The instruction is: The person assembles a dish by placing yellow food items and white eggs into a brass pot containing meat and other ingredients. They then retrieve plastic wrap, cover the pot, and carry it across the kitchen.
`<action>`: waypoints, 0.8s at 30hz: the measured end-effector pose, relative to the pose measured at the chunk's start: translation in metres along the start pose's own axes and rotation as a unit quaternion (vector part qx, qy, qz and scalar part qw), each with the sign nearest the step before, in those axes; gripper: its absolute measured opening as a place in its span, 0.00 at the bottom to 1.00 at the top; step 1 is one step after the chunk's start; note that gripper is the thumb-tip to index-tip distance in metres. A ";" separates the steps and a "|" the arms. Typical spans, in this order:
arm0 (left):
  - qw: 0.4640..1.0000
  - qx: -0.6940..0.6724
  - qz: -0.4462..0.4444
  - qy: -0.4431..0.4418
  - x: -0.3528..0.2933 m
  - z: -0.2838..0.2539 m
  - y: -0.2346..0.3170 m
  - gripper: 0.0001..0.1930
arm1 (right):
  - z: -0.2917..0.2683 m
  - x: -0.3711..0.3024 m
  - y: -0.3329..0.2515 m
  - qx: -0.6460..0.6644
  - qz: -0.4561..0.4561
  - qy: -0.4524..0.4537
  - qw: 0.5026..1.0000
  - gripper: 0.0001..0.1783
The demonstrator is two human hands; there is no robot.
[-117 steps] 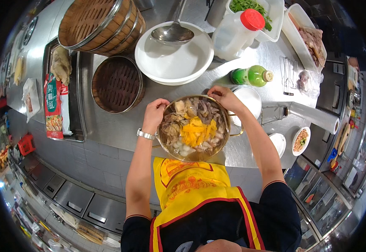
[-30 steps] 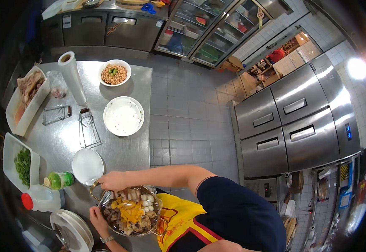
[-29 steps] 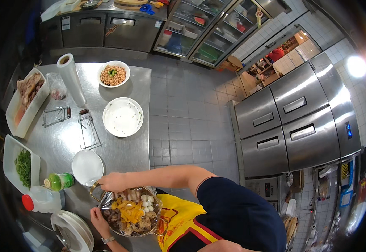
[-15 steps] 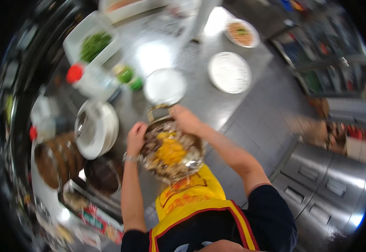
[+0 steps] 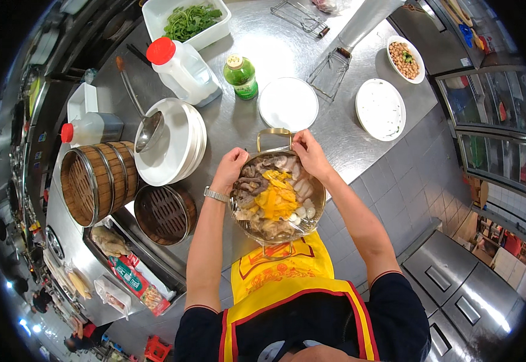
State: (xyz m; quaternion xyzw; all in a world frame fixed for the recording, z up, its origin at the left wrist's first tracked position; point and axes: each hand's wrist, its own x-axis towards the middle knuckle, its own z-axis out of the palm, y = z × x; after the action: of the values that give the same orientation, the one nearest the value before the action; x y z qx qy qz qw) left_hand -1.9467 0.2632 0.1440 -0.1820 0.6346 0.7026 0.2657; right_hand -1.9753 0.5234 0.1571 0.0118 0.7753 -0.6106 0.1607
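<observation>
A round metal pan (image 5: 237, 212) with brass-coloured loop handles sits at the table's near edge, in front of my apron. Yellow strips (image 5: 277, 196) lie heaped in its middle, ringed by grey and pale pieces of food. Clear plastic wrap (image 5: 304, 228) covers the top, glossy and wrinkled along the near rim. At the far left rim my left hand (image 5: 233, 167) is closed in a pinch on the wrap's edge. My right hand (image 5: 311, 152) pinches the wrap at the far right rim, beside the far handle (image 5: 274, 133). The thin film between my fingers is hard to see.
Beyond the pan stand a white plate (image 5: 288, 103), a green bottle (image 5: 240, 77) and a red-capped jug (image 5: 184, 71). Stacked white dishes (image 5: 175, 145) with a ladle (image 5: 135, 96) and bamboo steamers (image 5: 97, 181) are at left. An oval plate (image 5: 380, 110) lies at right.
The whole view has shifted, so the table's things appear farther right and sharper. Both hands stay at the pan's far rim; my left hand appears slightly farther from the far handle.
</observation>
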 end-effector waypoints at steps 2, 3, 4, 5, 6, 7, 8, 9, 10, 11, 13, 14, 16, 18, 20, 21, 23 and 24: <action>1.000 0.000 0.023 0.010 0.001 0.001 -0.001 0.10 | 0.001 -0.002 0.001 0.010 -0.009 0.012 1.000 0.03; 0.999 -0.006 0.035 0.009 0.000 0.002 -0.002 0.10 | 0.001 -0.003 0.000 -0.041 -0.050 0.016 0.998 0.03; 0.999 0.006 0.042 0.016 0.000 0.003 -0.002 0.10 | 0.000 -0.004 0.000 -0.084 -0.084 0.013 0.993 0.04; 0.999 0.012 0.050 0.017 -0.001 0.004 -0.002 0.10 | -0.001 -0.005 -0.002 -0.114 -0.128 0.018 0.985 0.04; 0.998 0.007 0.068 0.011 -0.001 0.005 -0.001 0.10 | -0.002 -0.006 -0.003 -0.148 -0.139 0.006 0.979 0.06; 0.998 0.015 0.053 0.021 -0.002 0.006 -0.001 0.10 | -0.002 -0.007 -0.005 -0.168 -0.158 0.000 0.973 0.08; 0.998 0.011 0.047 0.026 -0.002 0.006 0.000 0.10 | -0.002 -0.008 -0.007 -0.180 -0.177 -0.006 0.968 0.09; 0.999 -0.002 0.045 0.022 -0.003 0.007 0.001 0.10 | -0.002 -0.008 -0.009 -0.193 -0.160 -0.015 0.968 0.11; 0.998 0.017 0.039 0.036 -0.003 0.007 0.001 0.10 | -0.002 -0.009 -0.010 -0.198 -0.143 -0.025 0.969 0.13; 0.998 0.026 0.036 0.042 -0.002 0.008 0.002 0.10 | -0.001 -0.010 -0.012 -0.203 -0.119 -0.032 0.971 0.14; 0.998 0.031 0.014 0.051 -0.001 0.007 0.002 0.10 | 0.001 -0.011 -0.014 -0.182 -0.127 -0.022 0.975 0.14; 0.998 0.027 -0.004 0.052 0.000 0.006 0.002 0.10 | 0.001 -0.010 -0.015 -0.171 -0.129 -0.022 0.977 0.14; 0.998 0.014 -0.032 0.050 0.002 0.005 0.002 0.09 | 0.001 -0.010 -0.015 -0.191 -0.123 -0.025 0.974 0.14; 0.998 -0.014 -0.057 0.036 0.002 0.003 0.002 0.09 | -0.002 -0.010 -0.015 -0.192 -0.114 -0.039 0.974 0.13; 0.997 -0.041 -0.045 0.038 -0.001 0.002 0.002 0.07 | -0.008 -0.011 -0.014 -0.164 -0.103 -0.055 0.979 0.12; 0.996 -0.073 -0.035 0.028 -0.004 0.002 0.002 0.06 | -0.011 -0.013 -0.013 -0.162 -0.089 -0.060 0.981 0.12; 0.995 -0.096 -0.014 0.014 -0.016 0.002 -0.001 0.07 | -0.019 -0.020 -0.010 -0.131 -0.062 -0.067 0.987 0.10; 0.993 -0.120 -0.003 0.009 -0.021 0.003 -0.003 0.08 | -0.024 -0.024 -0.008 -0.093 -0.040 -0.059 0.993 0.10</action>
State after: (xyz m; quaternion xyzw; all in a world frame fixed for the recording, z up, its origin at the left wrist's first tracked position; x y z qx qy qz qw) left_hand -1.9280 0.2634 0.1551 -0.2204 0.5476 0.7711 0.2386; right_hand -1.9600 0.5483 0.1759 -0.0702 0.8177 -0.5417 0.1817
